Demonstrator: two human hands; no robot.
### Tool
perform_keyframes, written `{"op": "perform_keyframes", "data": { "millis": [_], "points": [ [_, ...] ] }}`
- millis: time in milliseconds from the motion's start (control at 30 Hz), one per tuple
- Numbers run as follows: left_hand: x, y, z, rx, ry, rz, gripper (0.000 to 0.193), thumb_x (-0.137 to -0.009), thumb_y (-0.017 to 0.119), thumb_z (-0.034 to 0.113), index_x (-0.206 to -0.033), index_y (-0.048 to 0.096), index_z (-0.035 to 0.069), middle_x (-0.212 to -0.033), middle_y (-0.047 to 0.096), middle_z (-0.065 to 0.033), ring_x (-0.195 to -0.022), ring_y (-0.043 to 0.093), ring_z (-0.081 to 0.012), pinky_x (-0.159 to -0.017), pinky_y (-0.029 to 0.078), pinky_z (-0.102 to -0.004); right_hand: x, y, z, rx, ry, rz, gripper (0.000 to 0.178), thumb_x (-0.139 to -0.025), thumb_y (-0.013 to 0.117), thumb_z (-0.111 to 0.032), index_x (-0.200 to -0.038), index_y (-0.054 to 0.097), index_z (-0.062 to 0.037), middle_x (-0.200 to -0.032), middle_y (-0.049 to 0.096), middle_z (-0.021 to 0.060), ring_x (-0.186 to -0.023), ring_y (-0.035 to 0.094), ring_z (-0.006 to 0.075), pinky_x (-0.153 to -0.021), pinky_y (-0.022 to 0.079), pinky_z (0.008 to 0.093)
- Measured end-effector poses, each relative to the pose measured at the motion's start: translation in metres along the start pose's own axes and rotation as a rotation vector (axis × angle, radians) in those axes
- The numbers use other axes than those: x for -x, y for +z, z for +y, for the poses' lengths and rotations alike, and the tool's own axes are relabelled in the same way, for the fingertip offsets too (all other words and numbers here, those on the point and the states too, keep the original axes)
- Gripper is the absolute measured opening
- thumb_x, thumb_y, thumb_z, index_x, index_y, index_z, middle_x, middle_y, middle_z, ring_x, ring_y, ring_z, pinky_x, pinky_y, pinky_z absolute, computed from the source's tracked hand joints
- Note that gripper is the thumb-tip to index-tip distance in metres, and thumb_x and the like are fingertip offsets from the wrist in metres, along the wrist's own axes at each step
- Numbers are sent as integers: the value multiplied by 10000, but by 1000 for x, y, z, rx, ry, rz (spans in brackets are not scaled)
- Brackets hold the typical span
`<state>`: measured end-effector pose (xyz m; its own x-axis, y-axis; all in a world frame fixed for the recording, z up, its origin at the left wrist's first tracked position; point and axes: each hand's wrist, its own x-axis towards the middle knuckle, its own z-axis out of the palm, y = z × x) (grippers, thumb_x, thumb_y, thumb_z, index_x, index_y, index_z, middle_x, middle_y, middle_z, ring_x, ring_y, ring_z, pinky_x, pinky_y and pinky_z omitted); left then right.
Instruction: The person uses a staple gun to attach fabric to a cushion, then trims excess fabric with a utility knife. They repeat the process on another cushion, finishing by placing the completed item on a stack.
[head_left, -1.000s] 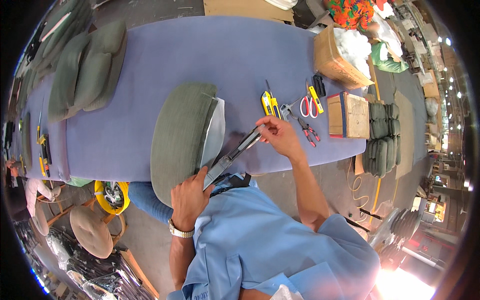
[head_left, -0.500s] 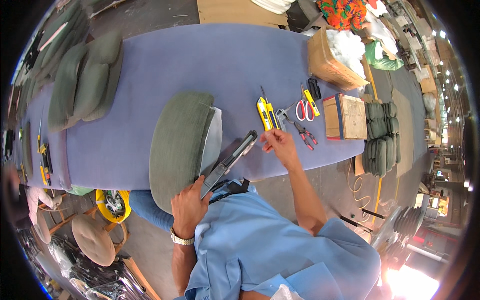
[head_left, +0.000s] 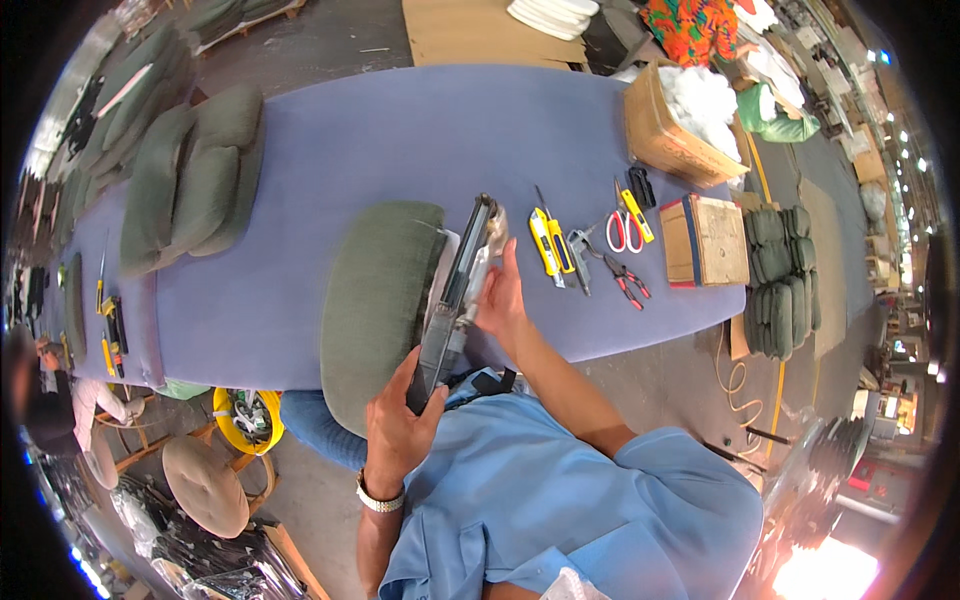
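Staple gun (head_left: pixel 456 285), long axis 7-to-1 o'clock, lies 1 o'clock from left hand (head_left: pixel 400 425) gripping its near end, right hand (head_left: pixel 503 302) on its 3 o'clock side, thumb raised, grip unclear.

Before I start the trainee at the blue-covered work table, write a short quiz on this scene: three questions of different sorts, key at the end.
1. Multiple choice. What is the person's left hand gripping?
a) the scissors with red-and-white handles
b) the long dark-and-silver metal tool
c) the pliers with red-and-black handles

2. True or false. The rounded olive-green fabric cushion lies on the left side of the metal tool in the picture.

3. Open question. What shows at the top of the open brown cardboard box?

Key: 1. b; 2. true; 3. fluffy white stuffing.
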<state>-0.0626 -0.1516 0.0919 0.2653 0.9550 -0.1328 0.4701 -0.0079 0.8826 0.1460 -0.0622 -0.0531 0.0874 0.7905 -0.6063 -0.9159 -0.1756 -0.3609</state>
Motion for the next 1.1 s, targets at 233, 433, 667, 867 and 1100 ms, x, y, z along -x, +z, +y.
{"op": "perform_keyframes", "data": {
  "millis": [233,433,667,867,1100],
  "points": [
    [4,-16,12,55,111,51,526,-928,694,53,-1420,543,-54,-1281,660,-293,-1169,673,-410,-976,534,-403,4,56,-30,234,-163,-76,710,-954,346,-831,-790,545,-170,-623,503,-22,-538,485,130,-507,432,311],
    [-42,21,21,-27,299,291,485,-993,600,64,-1462,513,-22,-1404,602,-257,-1260,619,-413,-1038,506,-431,36,45,7,328,-10,-170,678,-983,409,-768,-906,574,-115,-651,567,11,-521,524,140,-491,467,304],
    [-61,24,38,118,399,244,500,-996,611,76,-1479,505,-1,-1448,583,-228,-1304,600,-388,-1073,486,-429,51,63,-45,310,-215,-312,612,-1028,420,-687,-991,575,-96,-635,525,8,-560,525,147,-542,452,299],
    [-49,30,41,163,379,139,516,-1003,611,79,-1492,474,-16,-1457,564,-245,-1307,589,-401,-1070,496,-434,49,67,-82,266,-296,-369,641,-1024,420,-692,-793,556,-110,-606,510,30,-557,500,155,-512,419,306],
    [-63,11,35,148,400,253,547,-984,672,153,-1477,498,-6,-1470,554,-233,-1345,553,-398,-1102,471,-436,76,73,-59,485,-433,-386,463,-1011,615,-484,-1084,590,-27,-627,575,80,-534,560,198,-496,460,330]
  ]
}}
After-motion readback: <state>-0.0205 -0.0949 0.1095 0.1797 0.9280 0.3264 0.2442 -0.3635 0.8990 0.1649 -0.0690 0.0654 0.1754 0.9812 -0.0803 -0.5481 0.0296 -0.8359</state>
